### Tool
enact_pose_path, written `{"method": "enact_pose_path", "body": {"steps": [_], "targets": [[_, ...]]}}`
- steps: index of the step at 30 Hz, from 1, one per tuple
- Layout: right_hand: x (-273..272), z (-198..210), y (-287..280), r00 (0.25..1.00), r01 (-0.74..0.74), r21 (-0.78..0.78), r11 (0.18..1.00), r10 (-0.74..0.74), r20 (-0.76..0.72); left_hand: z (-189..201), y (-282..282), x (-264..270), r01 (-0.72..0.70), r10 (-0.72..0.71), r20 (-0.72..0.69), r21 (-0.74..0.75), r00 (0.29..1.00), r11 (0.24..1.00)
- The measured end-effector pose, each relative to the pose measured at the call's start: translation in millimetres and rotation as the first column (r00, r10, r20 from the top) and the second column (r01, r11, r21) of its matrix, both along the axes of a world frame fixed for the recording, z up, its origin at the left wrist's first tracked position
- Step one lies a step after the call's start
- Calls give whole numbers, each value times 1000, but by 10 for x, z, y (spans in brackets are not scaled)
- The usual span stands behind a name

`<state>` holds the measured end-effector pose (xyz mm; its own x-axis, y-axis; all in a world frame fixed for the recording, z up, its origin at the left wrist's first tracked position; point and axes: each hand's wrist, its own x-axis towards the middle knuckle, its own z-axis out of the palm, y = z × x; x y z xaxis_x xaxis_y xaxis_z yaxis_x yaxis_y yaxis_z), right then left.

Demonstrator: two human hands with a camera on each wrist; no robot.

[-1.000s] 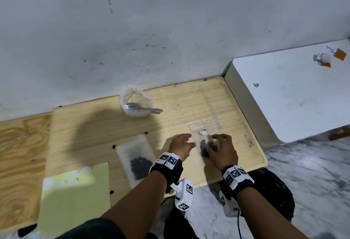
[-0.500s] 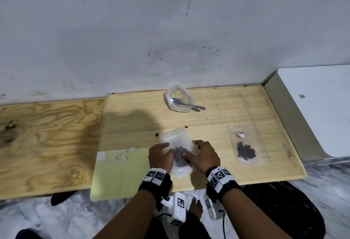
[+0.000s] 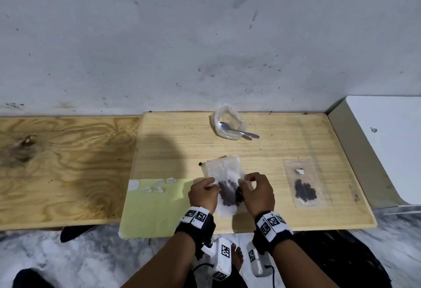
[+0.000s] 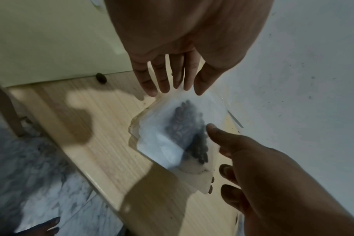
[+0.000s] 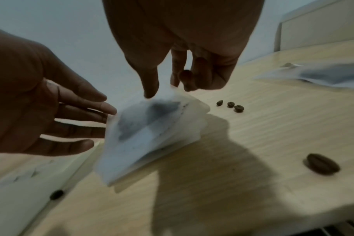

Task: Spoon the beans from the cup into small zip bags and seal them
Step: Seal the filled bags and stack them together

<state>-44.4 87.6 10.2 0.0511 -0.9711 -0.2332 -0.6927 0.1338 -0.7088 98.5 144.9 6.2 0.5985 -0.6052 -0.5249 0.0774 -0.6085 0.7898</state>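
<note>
Low pale-wood table [image 3: 262, 151] set against a stained grey wall [image 3: 205, 36], seen from above.

Near the front edge: small clear plastic zip bag [image 3: 224, 173] with a dark cluster of coffee beans [image 3: 227, 193] inside, lying between both hands. Left hand [image 3: 202, 193] at the bag's left edge, fingers [image 4: 164, 76] straight and slightly spread, tips touching the plastic without curling round it. Right hand [image 3: 257, 193] at the bag's right edge, thumb and forefinger [image 5: 152, 86] pinching the film and lifting that corner clear of the table, remaining fingers curled loosely.

To the right, well apart: second clear zip bag [image 3: 304, 184] lying flat, with beans in its lower half and a small white tag near its top; no readable writing on the tag.

At the back by the wall: crumpled translucent plastic cup [image 3: 229, 124], with a metal spoon [image 3: 237, 129] resting in it, handle pointing right over the rim.

Left of the hands: pale yellow-green sheet [image 3: 155, 208] overhanging the table's front edge, with a few small white scraps [image 3: 159, 185] on it. Loose beans [image 5: 230, 105] scattered on the wood beside the held bag.

Wrist bands [image 3: 272, 222] with black-and-white square code markers; no brand names or legible text anywhere.
</note>
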Motion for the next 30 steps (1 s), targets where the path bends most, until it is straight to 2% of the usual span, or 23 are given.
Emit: {"method": "enact_pose_path", "body": {"steps": [4, 8, 11, 14, 16, 19, 23, 26, 30], "targets": [[208, 149, -32, 984, 32, 29, 999, -37, 175, 171, 68, 198, -106, 101, -38, -167, 994, 980], [675, 220, 4, 936, -94, 131, 987, 42, 349, 307, 177, 614, -156, 121, -141, -268, 983, 951], [1113, 216, 118, 914, -224, 170, 960, 147, 378, 304, 325, 1030, -214, 165, -179, -300, 970, 930], [1429, 164, 233, 900, -224, 236, 946, 107, 423, 280, 518, 1437, -287, 228, -208, -326, 951, 901], [1556, 60, 290, 926, -206, 261, 943, 101, 365, 293, 646, 1722, -353, 283, -249, -310, 926, 883], [1663, -115, 341, 968, -238, 273, 932, 203, 148, 329, 778, 2125, -413, 335, -280, -301, 900, 860], [1806, -232, 407, 955, -256, 352, 900, 292, -54, 290, 832, 2440, -406, 343, -249, -282, 906, 869], [1927, -237, 444, 950, -233, 321, 918, 285, -127, 217, 783, 2514, -357, 308, -210, -260, 928, 897], [2003, -237, 450, 954, -204, 311, 928, 260, -150, 158, 722, 2476, -289, 246, -180, -279, 952, 916]]}}
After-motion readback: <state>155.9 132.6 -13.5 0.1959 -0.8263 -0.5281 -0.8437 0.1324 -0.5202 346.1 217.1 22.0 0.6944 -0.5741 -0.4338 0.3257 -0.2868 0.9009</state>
